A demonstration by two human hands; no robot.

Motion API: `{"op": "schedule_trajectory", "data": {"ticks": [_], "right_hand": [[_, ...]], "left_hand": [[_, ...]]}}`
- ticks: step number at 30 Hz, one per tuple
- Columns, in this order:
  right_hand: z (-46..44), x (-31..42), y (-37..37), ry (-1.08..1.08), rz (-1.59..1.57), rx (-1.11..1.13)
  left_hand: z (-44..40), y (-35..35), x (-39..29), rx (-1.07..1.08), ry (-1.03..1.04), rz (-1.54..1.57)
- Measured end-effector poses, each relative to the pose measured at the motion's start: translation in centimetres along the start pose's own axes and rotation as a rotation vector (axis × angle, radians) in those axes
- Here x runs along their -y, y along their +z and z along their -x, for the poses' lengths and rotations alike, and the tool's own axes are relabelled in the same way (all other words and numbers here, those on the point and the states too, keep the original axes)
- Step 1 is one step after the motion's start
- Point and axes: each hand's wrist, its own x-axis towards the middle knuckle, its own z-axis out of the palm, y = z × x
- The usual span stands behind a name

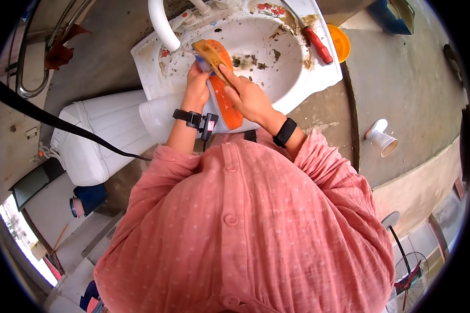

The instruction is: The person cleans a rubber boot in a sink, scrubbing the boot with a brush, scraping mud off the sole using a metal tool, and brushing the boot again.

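Observation:
A white rubber boot with an orange sole lies across the near rim of the sink, sole facing up. My left hand grips the boot along its left side, near a blurred blue patch. In my right hand is a yellowish-brown scrubbing brush, pressed against the sole's far part. The brush's bristles are mostly hidden. Dirt and dark bits are spread over the white basin around the drain.
A white tap arches over the sink's left side. A red-handled tool lies on the right rim beside an orange bowl. Another white boot is on the floor at right. A white plastic appliance stands at left.

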Motion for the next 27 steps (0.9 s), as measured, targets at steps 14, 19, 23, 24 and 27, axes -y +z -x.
{"op": "schedule_trajectory", "data": {"ticks": [14,19,23,24,27], "right_hand": [[-1.8,0.4,0.4,0.056,0.114,0.019],[-1.7,-1.0,0.6,0.05,0.139,-0.007],[-2.4,-0.5,-0.2,0.154,0.134,-0.072],[-1.9,0.2,0.0,0.085,0.14,-0.053],[-2.0,-1.7,0.1,0.107,0.131,-0.039]], "left_hand": [[1.3,0.5,-1.1,0.108,-0.014,-0.029],[1.5,0.0,-1.1,0.102,-0.024,0.031],[1.7,0.0,-1.0,0.097,-0.031,-0.023],[1.7,-0.1,-1.0,0.088,-0.011,-0.036],[2.3,0.1,-1.3,0.077,-0.03,0.031]]}}
